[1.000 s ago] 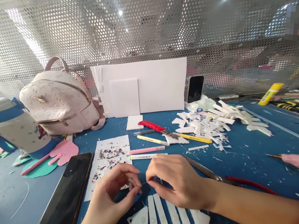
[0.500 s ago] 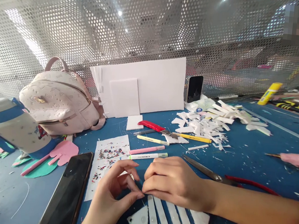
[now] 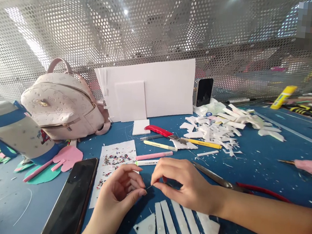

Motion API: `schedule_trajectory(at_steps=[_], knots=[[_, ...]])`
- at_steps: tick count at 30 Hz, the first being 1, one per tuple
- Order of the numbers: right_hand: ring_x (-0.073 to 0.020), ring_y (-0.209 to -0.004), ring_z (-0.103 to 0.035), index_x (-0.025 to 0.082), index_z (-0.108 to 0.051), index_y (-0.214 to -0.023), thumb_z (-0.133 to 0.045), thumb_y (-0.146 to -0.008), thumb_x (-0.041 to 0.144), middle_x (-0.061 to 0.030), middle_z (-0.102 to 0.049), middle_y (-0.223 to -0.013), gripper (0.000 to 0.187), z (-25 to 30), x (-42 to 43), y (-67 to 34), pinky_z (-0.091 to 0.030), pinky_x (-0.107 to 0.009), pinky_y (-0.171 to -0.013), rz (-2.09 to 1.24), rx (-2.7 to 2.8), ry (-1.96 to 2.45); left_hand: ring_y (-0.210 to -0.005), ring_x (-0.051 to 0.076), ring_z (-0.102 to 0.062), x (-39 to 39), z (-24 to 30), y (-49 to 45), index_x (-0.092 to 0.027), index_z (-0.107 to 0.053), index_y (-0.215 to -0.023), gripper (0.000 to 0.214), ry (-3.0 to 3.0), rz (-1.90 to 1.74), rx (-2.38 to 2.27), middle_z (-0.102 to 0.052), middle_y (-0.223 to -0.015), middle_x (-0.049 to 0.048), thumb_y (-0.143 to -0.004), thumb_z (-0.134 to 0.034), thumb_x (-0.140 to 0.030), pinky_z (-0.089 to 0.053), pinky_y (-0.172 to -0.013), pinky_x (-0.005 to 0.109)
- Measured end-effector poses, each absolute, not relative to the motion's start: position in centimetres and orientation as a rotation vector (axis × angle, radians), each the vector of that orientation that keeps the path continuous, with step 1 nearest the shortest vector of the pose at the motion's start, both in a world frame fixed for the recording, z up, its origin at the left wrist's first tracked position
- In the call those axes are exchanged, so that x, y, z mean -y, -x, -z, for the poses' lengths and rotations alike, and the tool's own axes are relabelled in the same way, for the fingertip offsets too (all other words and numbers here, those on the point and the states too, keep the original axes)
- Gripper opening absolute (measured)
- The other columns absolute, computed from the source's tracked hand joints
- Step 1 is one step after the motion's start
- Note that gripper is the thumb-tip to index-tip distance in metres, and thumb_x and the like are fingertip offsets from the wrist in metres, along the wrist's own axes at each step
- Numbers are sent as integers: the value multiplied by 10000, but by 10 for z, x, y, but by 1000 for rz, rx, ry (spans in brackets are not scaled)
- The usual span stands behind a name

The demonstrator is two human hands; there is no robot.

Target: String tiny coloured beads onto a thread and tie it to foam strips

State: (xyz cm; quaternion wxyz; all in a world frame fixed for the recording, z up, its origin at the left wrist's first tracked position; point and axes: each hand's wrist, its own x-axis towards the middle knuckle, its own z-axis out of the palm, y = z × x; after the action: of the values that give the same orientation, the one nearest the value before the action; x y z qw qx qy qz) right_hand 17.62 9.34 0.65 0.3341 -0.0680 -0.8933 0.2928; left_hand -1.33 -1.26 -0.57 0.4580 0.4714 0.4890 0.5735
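Right at lower centre, a thin strand (image 3: 149,186) spans the small gap between two sets of fingertips, its long axis nearly level across the frame, tipping up slightly toward the right. The right hand (image 3: 186,188) pinches its right end between thumb and index finger, knuckles up, forearm running out to the right edge. The left hand (image 3: 117,198) is curled, palm partly showing, thumb close to the fingertips at the strand's other end; whether it grips, I can't tell.

Just below, a strip of blue tabletop (image 3: 149,206) gives room before the white strips (image 3: 171,227), which slant from upper left to lower right and fan out toward the bottom edge. On the left it's tight: a paper sheet (image 3: 131,147) dotted with coloured bits runs behind the left hand, and a black phone (image 3: 72,197) lies beside it, reaching the bottom edge. Above, a white marker (image 3: 147,163) sits close to the fingers, with a pink marker (image 3: 154,156) just beyond. A red-handled metal tool (image 3: 219,178) lies along the right forearm's upper side; more blue tabletop opens toward the right edge.
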Motion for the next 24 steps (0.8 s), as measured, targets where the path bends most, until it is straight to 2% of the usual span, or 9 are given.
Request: schedule_trajectory(at_steps=[5,17,24], knots=[[-111,-723,-495,189,-611,-870,-558,-934,188,9,-611,-801,83,-9,-93,-175,-434,-257,-730,-854,2293,268,-743,104,-598,11,2,15,-203,-606,-1043,216,-1158,-1379,-1194,-660,-834,8,-850,-701,-222,-488,-705,202],[-118,-717,-502,196,-613,-870,-563,-910,159,6,-626,-820,74,-12,-94,-175,-442,-253,-680,-870,2317,299,-763,121,-629,9,1,16,-201,-615,-1042,207,-1136,-1399,-1205,-668,-858,20,-854,-698,-219,-510,-736,223],[-124,-778,-552,203,-629,-947,-636,-882,198,3,-640,-886,65,-4,-93,-174,-429,-259,-693,-823,2416,267,-701,85,-596,10,8,12,-225,-603,-1063,245,-1168,-1411,-1140,-597,-897,-2,-844,-701,-176,-494,-709,208]])
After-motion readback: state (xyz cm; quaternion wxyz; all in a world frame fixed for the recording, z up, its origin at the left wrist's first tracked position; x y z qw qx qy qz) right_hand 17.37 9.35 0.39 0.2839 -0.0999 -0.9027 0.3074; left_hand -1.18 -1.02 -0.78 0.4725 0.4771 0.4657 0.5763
